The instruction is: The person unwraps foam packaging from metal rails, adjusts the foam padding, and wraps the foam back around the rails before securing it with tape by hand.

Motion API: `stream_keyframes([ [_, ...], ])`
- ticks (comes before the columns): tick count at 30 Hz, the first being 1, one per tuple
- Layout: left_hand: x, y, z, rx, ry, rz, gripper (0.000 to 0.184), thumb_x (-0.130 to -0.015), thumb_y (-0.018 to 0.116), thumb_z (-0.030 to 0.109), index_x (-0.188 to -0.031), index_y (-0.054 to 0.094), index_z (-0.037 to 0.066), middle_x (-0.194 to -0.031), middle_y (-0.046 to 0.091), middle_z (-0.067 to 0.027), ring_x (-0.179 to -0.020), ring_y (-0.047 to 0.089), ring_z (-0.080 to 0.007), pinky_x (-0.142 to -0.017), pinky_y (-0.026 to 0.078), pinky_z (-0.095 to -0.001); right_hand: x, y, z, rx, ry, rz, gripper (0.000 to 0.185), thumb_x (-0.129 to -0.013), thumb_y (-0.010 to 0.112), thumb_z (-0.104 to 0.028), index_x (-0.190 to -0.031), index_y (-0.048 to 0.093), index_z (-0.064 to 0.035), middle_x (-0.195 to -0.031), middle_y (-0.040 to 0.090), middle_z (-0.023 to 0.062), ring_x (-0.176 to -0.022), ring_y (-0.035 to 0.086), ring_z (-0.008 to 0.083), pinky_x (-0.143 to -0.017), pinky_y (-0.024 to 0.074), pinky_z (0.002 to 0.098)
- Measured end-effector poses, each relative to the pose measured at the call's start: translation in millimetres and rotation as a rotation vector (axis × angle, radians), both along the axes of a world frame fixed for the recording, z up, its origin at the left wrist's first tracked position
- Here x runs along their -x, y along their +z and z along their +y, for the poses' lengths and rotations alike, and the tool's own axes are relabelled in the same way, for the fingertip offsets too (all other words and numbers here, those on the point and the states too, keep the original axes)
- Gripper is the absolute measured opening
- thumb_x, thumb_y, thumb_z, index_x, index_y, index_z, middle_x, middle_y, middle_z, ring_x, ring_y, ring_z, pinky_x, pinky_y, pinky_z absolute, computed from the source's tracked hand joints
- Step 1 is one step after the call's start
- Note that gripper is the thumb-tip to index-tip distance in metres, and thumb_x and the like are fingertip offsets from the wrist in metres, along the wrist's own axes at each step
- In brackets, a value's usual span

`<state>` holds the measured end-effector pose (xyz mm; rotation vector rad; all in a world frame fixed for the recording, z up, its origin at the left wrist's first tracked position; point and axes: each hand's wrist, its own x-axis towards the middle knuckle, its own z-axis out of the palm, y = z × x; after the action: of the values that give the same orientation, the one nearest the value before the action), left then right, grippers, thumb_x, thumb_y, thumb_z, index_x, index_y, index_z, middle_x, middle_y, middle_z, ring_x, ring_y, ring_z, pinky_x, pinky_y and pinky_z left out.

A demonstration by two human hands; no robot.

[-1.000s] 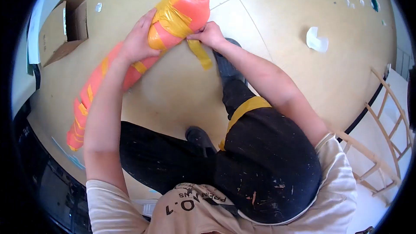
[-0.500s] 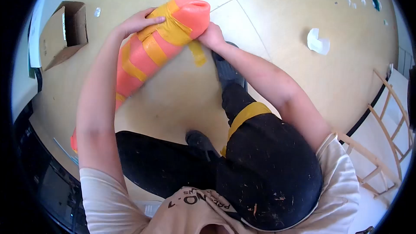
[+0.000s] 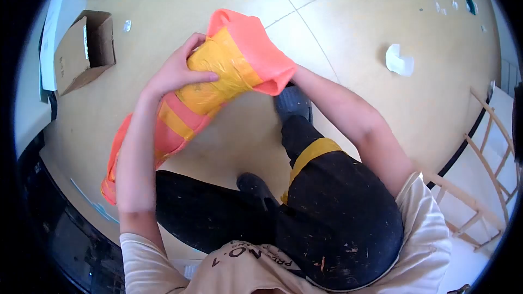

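Note:
A long pink-orange foam roll (image 3: pixel 180 114) bound with yellow tape lies slanted from the upper middle down to the left. Its upper end (image 3: pixel 261 49) flares out beyond a wide band of yellow tape (image 3: pixel 218 71). My left hand (image 3: pixel 182 71) is wrapped round the taped part, thumb on top. My right hand is hidden behind the flared end; only the wrist and forearm show. Another strip of yellow tape (image 3: pixel 313 152) goes round my right trouser leg, near the knee.
An open cardboard box (image 3: pixel 73 57) stands on the floor at the left. A white plastic piece (image 3: pixel 400 61) lies at the right, with small scraps farther back. Wooden frames (image 3: pixel 493 158) are at the right edge. My shoes (image 3: pixel 294 100) are below the roll.
The roll's upper end has opened out and turned toward the right. My right hand has gone out of sight behind it, and the loose tape strip no longer shows. My left hand has moved down slightly.

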<state>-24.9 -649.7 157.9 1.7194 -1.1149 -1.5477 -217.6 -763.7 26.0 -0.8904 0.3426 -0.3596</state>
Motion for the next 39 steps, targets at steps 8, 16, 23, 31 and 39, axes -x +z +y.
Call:
stream_keyframes([
  [8, 37.3, 6.4, 27.5, 0.068, 0.102, -0.27, 0.082, -0.067, 0.092, 0.029, -0.136, 0.053, 0.003, -0.12, 0.069, -0.0177, -0.112, 0.069, -0.0303, -0.1, 0.052, -0.0375, 32.7, -16.1, -2.5, -0.664, 0.101, -0.024, 0.049, -0.107, 0.057, -0.026, -0.151, 0.046, -0.0076, -0.14, 0.06, 0.0151, -0.127, 0.061, 0.0234, -0.108, 0.0509, 0.04],
  [16, 119.7, -13.6, 65.2, 0.17, -0.01, -0.609, 0.083, -0.065, 0.09, 0.033, -0.135, 0.054, 0.005, -0.128, 0.063, -0.0144, -0.118, 0.061, -0.0391, -0.107, 0.048, -0.0481, 46.4, -18.4, -52.7, -0.548, 0.419, 0.334, 0.054, -0.102, 0.061, -0.025, -0.15, 0.049, -0.0031, -0.135, 0.064, 0.0195, -0.122, 0.065, 0.0267, -0.105, 0.0541, 0.041],
  [23, 166.8, -22.8, 89.4, 0.294, -0.021, -0.909, 0.083, -0.066, 0.088, 0.034, -0.135, 0.053, 0.003, -0.138, 0.056, -0.0118, -0.13, 0.05, -0.0328, -0.11, 0.039, -0.0486, -5.7, -3.2, -64.9, 0.026, 0.823, 0.584, 0.059, -0.091, 0.074, -0.018, -0.144, 0.055, -0.0001, -0.103, 0.069, 0.0067, -0.084, 0.065, 0.0126, -0.074, 0.0565, 0.0287],
  [31, 182.0, -25.8, 100.7, 0.302, 0.011, -0.909, 0.084, -0.065, 0.088, 0.03, -0.135, 0.053, 0.002, -0.138, 0.055, -0.0117, -0.128, 0.051, -0.032, -0.11, 0.038, -0.0481, -24.1, -17.1, -43.5, 0.449, 0.798, 0.637, 0.041, -0.086, 0.079, -0.01, -0.125, 0.068, -0.0016, -0.092, 0.067, 0.0004, -0.072, 0.059, 0.0098, -0.066, 0.0511, 0.0243],
  [39, 179.6, -27.9, 103.8, 0.3, -0.004, -0.913, 0.084, -0.066, 0.087, 0.03, -0.137, 0.053, 0.002, -0.14, 0.054, -0.0118, -0.13, 0.05, -0.0322, -0.11, 0.038, -0.0482, -22.3, -8.0, -39.3, 0.4, 0.573, 0.395, 0.043, -0.079, 0.081, -0.006, -0.121, 0.072, -0.0078, -0.091, 0.073, 0.0015, -0.086, 0.064, 0.0097, -0.082, 0.0521, 0.0272],
])
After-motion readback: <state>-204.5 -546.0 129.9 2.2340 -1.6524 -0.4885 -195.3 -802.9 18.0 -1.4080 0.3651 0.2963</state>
